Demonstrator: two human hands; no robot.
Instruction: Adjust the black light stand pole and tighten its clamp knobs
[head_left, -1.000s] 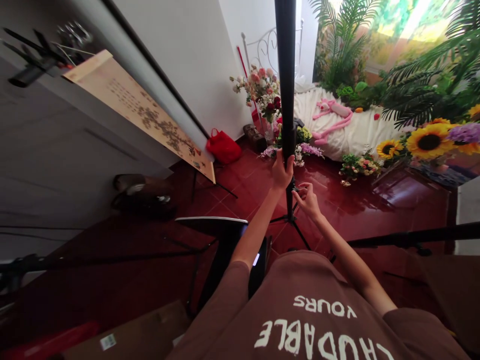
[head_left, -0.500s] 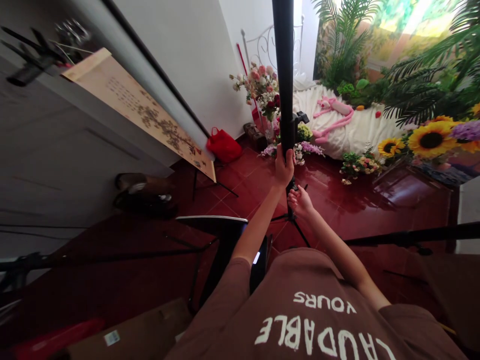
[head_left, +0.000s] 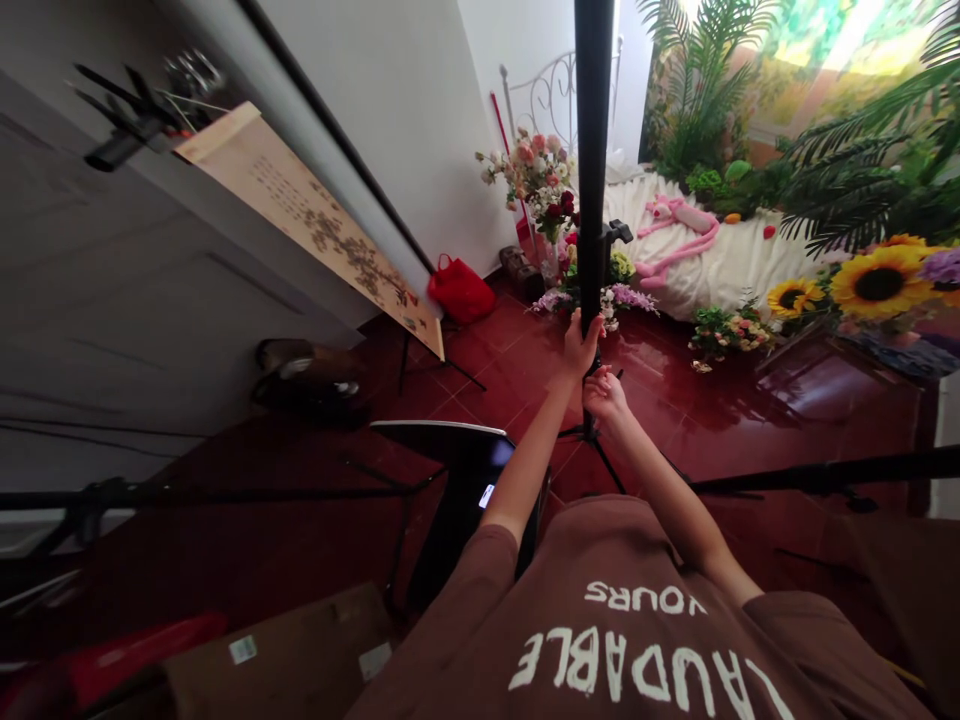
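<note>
A black tripod stand (head_left: 592,150) rises upright in front of me, with a side knob (head_left: 619,232) on its upper collar. My left hand (head_left: 581,345) is wrapped round the pole below that collar. Just beneath it, my right hand (head_left: 604,393) is closed against the lower part of the same stand, fingers curled in. The exact piece between the right fingers is hidden by the hand. The stand's spread legs (head_left: 604,465) rest on the red tiled floor (head_left: 480,395).
A hanging picture scroll (head_left: 322,230) slants at left, by a red bag (head_left: 461,290). Flowers (head_left: 536,165), sunflowers (head_left: 877,285) and a pink plush toy (head_left: 679,225) lie beyond. A black chair (head_left: 442,500), a cardboard box (head_left: 281,650) and a horizontal black pole (head_left: 840,472) are close by.
The view has shifted slightly, so the scene appears farther right. My left hand stays round the pole, and my right hand sits a little closer below it, fingers still curled.
</note>
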